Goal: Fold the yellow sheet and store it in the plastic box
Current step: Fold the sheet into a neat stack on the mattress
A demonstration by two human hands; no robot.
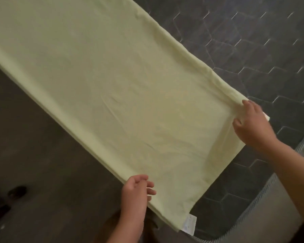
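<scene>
Two hands hold the near end of the sheet [112,85]. Nearest, a white label [189,223] sits at the sheet's corner, close to the piped edge of the mattress [253,50]. The left hand [135,192] curls its fingers round the layered long edge on the floor side. Shoes [16,192] stand on the dark floor [42,155] at left. Farther right, the right hand [251,123] pinches bunched cloth at the other corner between thumb and fingers. Beyond them the sheet, folded into a long strip, lies flat on the dark, hexagon-quilted mattress and runs away up-left.
</scene>
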